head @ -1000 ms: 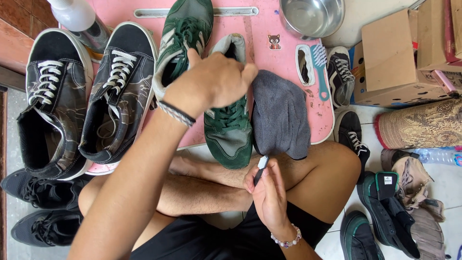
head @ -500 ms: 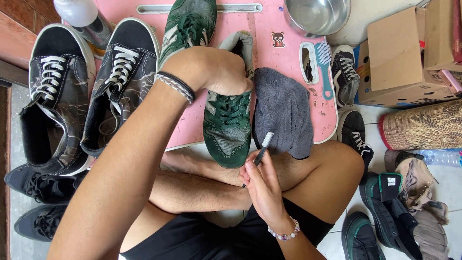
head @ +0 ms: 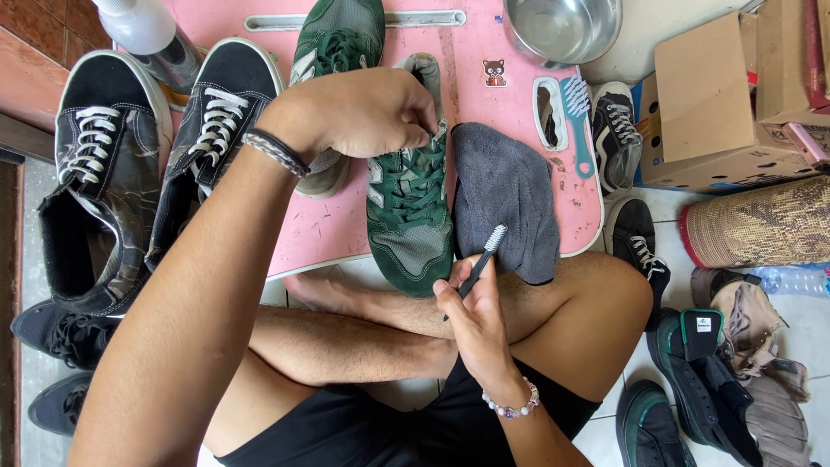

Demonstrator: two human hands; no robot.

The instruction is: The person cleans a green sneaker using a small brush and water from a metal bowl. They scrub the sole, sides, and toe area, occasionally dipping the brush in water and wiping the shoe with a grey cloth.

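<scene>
Left hand [head: 363,112] grips and hides the green sneaker's [head: 408,207] heel; right hand [head: 475,316] holds a toothbrush [head: 481,259].

Bare arms, bare crossed legs; black shorts [head: 346,428]; braided wristband [head: 277,151] left; beaded bracelet [head: 512,406] right.

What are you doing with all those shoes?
A person sits cross-legged at a pink board. The left hand holds the green sneaker near its collar, and the right hand holds a small dark brush by the toe. A grey cloth lies beside the sneaker, and black sneakers sit alongside.
</scene>
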